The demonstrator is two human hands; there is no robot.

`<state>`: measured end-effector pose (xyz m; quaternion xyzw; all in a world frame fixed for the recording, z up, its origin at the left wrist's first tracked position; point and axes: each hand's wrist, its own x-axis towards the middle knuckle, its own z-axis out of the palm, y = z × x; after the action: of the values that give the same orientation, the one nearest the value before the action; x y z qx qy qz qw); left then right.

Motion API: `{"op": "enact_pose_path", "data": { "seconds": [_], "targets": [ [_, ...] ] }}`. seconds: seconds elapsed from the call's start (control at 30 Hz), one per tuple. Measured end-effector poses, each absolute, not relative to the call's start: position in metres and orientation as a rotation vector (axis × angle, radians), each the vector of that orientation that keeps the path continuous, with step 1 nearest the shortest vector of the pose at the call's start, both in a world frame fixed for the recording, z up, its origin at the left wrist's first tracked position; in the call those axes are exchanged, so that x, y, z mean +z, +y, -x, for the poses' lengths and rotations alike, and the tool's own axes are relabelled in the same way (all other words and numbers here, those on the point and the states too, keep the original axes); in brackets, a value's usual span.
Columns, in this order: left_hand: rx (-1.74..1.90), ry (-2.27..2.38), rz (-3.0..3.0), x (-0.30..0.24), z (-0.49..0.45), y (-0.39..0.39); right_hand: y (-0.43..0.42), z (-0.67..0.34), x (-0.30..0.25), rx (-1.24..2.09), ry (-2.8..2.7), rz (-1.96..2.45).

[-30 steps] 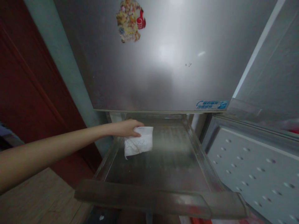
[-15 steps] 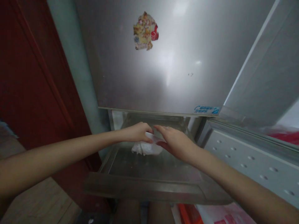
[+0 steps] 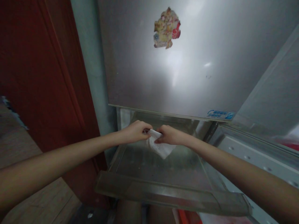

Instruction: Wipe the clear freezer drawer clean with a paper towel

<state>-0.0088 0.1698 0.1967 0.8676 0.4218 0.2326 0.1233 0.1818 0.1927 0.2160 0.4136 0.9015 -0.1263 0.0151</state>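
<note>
Between my hands hangs a crumpled white cloth or tissue (image 3: 163,150), gripped by its upper edge. My left hand (image 3: 137,131) pinches its left corner with thumb and fingers. On the other side my right hand (image 3: 169,135) is closed on the same edge, its thumb in front of the white material. Both hands are above a pulled-out clear drawer (image 3: 173,199) of a refrigerator, whose bottom shows bare plastic below the cloth. The palms and some fingertips are hidden from view.
Above the drawer is the silver upper refrigerator door (image 3: 187,77), bearing a torn food sticker (image 3: 166,29). The lower door (image 3: 247,155) stands swung out at the right. A dark red wooden door (image 3: 58,77) is on the left. Something orange (image 3: 190,217) lies below the drawer.
The white cloth has turned and now hangs down in a point toward the right. My right hand's fingers have curled closed on its edge. The camera view has shifted left.
</note>
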Motion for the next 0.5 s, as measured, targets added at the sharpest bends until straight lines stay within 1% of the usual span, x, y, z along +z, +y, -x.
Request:
{"op": "enact_pose_path", "data": {
  "seconds": [0.13,0.27,0.33,0.43,0.5],
  "targets": [
    [0.88,1.188,-2.533,0.211,0.025,0.147,0.201,-0.171,0.214,-0.229,2.775,-1.293],
    [1.122,1.334,-2.679,0.22,0.048,0.085,0.207,-0.164,0.21,-0.054,2.953,-1.382],
    [1.248,1.355,-2.794,0.207,0.056,0.05,0.216,-0.159,0.203,0.047,3.141,-1.3],
    [1.47,1.51,-2.814,0.167,0.059,0.015,0.243,-0.15,0.184,0.1,3.416,-0.907],
    [1.538,1.479,-2.894,0.138,0.055,0.004,0.264,-0.146,0.168,0.106,3.487,-0.697]
  ]
}}
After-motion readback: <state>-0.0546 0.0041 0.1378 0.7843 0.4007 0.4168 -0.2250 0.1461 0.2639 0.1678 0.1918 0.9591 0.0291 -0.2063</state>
